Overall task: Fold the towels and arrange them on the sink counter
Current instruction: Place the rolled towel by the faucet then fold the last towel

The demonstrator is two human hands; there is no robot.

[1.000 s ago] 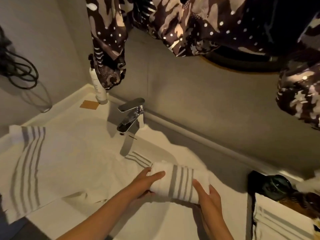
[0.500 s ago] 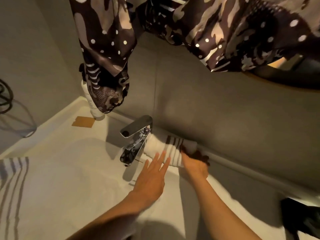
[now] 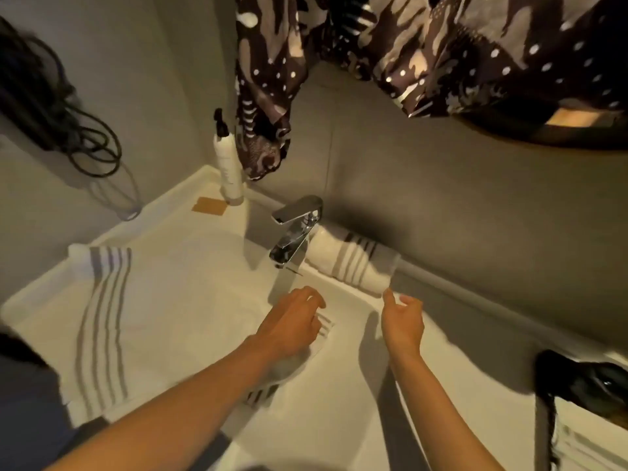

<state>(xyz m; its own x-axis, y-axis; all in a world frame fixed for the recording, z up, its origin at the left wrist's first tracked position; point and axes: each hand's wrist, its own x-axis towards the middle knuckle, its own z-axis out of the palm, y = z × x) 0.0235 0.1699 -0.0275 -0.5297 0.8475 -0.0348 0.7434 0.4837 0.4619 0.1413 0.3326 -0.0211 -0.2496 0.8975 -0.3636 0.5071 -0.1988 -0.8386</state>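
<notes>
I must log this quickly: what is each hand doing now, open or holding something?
Left hand: open, resting on the flat striped towel.
Right hand: open, empty, just below the rolled towel.

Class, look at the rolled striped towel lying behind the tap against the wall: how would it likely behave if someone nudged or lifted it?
The rolled towel is a soft cylinder, so a nudge would probably roll it, though the wall and faucet hem it in. Lifted by one end, it would likely sag and start unrolling, since nothing visibly ties it. It looks light for its bulk.
</notes>
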